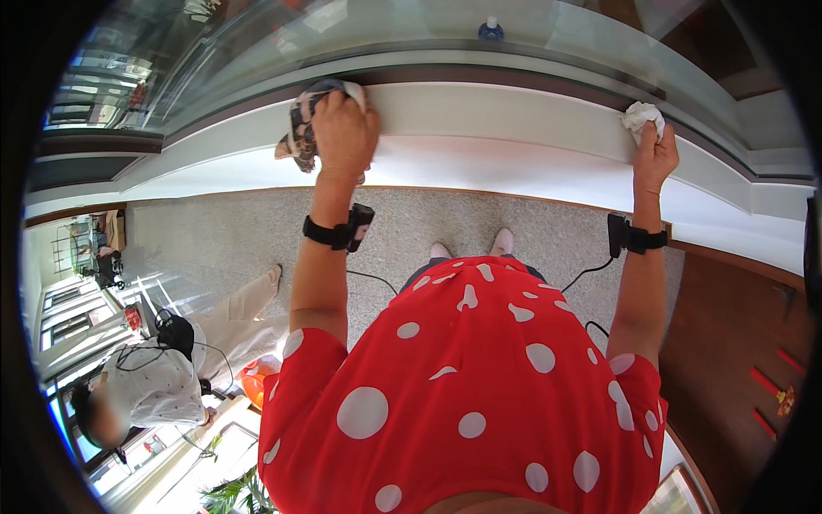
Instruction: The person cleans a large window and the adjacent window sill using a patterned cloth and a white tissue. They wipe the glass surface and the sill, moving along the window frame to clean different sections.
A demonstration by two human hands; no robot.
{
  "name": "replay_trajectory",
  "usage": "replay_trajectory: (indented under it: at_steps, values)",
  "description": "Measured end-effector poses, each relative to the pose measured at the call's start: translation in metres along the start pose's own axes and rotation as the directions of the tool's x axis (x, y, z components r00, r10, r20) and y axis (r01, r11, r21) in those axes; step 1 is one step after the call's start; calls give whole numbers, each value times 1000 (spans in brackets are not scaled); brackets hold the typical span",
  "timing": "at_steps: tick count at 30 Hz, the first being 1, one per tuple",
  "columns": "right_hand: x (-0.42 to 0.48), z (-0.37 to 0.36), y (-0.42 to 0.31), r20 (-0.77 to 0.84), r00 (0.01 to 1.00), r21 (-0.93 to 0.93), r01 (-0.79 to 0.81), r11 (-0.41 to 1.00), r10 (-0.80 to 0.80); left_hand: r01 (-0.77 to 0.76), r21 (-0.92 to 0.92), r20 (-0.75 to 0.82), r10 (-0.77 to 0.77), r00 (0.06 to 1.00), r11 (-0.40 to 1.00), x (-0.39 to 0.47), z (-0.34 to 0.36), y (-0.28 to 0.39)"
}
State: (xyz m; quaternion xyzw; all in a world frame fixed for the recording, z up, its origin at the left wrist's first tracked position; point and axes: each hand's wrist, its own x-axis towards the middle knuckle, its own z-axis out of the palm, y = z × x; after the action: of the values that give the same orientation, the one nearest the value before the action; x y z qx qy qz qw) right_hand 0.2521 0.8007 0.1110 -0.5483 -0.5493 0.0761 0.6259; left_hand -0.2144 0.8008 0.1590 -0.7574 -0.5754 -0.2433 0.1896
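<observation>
My left hand (347,138) grips a bunched patterned cloth (300,125) in dark, tan and white. The cloth rests on the white sill (488,109), against the dark window frame (475,75). Far to the right, my right hand (656,154) pinches a crumpled white wad of paper or cloth (642,119) at the same frame's lower edge. Behind the frame stands a large glass pane (398,32). My fingertips under the left fist are hidden by the hand and the cloth.
A small blue bottle with a white cap (491,30) shows through or in the glass. Another person (160,379) stands to the left. Black cables (376,276) hang from my wrist straps. To the right is a brown door (732,334). Speckled floor (212,231) lies below.
</observation>
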Motion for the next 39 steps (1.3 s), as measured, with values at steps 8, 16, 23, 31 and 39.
replay_trajectory:
  at_steps: [8,16,23,31,39]
  values:
    - [47,28,14,32,999,-133,32,991,-28,-372,-162,127,393,911,914,87,30,135]
    - [82,48,31,32,998,-222,57,973,-52,-405,-443,-93,408,908,800,127,96,203]
    - [79,42,42,26,1000,-253,19,967,-13,-319,-224,88,345,934,921,116,70,160]
    - [75,34,42,44,998,-256,53,965,-43,48,-109,65,-41,997,993,80,51,33]
    - [70,21,45,65,996,-396,86,914,-65,-99,-207,70,116,991,973,87,49,109]
